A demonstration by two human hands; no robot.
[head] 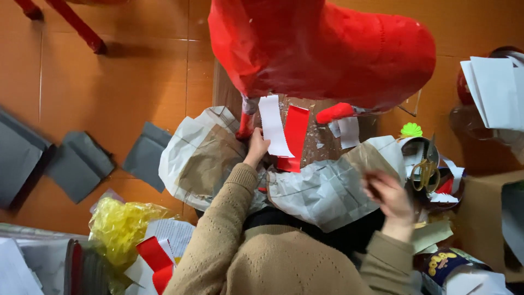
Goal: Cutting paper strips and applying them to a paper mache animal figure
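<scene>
Head view: left hand [255, 146] pinches a white paper strip [273, 127] under the big red paper figure [322, 49].
Right hand [388, 198], blurred, grip unclear, rests on crumpled paper [327, 191]; best pressed flat beside the red strip [295, 134].

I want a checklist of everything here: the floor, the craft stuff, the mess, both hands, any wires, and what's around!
Surface: orange tiled floor.
Job's things: white paper strip beside red strip, under big red papier-mache figure.
Clutter: crumpled paper, yellow plastic bag, scissors in a container.
Grips: left hand holds the white strip; right hand blurred, over crumpled paper.
Cables: nothing seen.
Surroundings: grey sheets, red chair legs.
</scene>
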